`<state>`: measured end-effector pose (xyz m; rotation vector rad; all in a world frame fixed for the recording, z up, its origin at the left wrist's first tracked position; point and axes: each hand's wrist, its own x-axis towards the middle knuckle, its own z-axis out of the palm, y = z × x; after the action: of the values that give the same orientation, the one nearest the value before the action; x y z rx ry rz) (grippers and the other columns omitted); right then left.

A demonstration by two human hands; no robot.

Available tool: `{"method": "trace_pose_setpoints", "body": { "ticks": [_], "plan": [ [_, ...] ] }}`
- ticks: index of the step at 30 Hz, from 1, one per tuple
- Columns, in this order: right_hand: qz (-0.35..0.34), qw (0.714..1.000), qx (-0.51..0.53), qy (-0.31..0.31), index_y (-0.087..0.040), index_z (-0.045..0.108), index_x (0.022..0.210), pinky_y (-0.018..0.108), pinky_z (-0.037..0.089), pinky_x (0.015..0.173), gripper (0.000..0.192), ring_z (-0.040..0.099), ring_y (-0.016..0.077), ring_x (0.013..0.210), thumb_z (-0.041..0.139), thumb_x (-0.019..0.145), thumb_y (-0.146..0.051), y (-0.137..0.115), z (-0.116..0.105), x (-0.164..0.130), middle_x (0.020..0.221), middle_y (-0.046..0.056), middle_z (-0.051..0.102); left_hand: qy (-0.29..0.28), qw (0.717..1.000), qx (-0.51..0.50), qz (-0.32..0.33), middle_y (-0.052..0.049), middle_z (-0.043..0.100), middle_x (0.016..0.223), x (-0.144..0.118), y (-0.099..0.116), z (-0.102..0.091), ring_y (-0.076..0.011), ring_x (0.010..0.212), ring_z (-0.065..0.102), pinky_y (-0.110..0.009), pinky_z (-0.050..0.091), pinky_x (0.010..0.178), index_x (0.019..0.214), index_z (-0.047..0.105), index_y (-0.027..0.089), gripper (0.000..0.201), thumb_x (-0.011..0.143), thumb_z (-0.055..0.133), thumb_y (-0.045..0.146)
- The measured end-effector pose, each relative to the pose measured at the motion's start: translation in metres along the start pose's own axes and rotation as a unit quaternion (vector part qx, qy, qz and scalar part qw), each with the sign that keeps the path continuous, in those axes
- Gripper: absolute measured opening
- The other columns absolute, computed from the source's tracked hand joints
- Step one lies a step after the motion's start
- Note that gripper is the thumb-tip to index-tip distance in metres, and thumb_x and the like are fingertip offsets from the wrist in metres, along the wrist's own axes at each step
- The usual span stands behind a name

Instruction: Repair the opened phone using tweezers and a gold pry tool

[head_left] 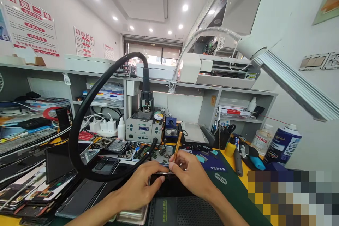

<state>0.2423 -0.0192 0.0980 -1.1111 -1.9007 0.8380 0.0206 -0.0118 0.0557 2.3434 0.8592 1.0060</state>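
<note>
Left grip closed on the near-left edge of a dark flat phone lying on the desk at centre. Right grip pinches a slim orange-handled tool, tip at the phone's far edge. Green mat to the right.

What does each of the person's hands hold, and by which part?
The right hand pinches an orange-handled tool near its lower tip end. The left hand grips the dark phone by its upper left edge.

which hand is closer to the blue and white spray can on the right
Right. The right hand, holding a gold tool, sits left of the spray can; the left hand is farther left.
</note>
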Motion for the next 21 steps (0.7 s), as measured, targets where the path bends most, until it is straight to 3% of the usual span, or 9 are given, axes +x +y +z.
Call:
{"method": "trace_pose_setpoints", "body": {
  "ticks": [21],
  "plan": [
    [-0.003,1.0,0.002,0.002,-0.019,0.068,0.097,0.03,0.043,0.07,0.017,0.059,0.0178,0.078,0.062,0.096,-0.035,0.0012,0.0036,0.0021,0.084,0.001,0.065,-0.006,1.0,0.003,0.014,-0.005,0.072,0.1,0.001,-0.0003,-0.0006,-0.0238,0.096,0.069,-0.042,0.053,0.088,0.119,0.071,0.017,0.025,0.101,0.054,0.022]
  ]
}}
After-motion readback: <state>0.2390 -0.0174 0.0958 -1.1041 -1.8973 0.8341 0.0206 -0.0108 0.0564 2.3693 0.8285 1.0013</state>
